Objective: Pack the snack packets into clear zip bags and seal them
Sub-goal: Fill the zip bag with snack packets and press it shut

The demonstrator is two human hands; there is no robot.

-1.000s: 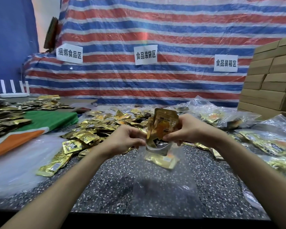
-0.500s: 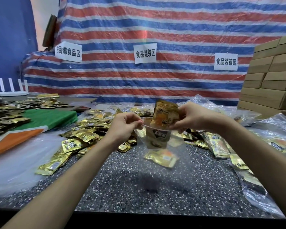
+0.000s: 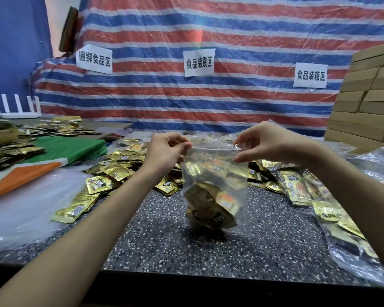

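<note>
Packet (image 3: 208, 209) now down inside zip bag (image 3: 215, 173), no longer at mouth; right hand (image 3: 268, 145) now pinches top corner. Left hand (image 3: 164, 151) pinches opposite corner; bag hangs over table (image 3: 186, 251). Seal seemingly open; pressing shut likely next.

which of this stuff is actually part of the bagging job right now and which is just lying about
Part of the job:
clear zip bag, pinched at its top by left hand and right hand
gold packets inside it
loose packets
filled bags at right

Lying about:
green cloth
white router
cardboard boxes
paper signs
</note>
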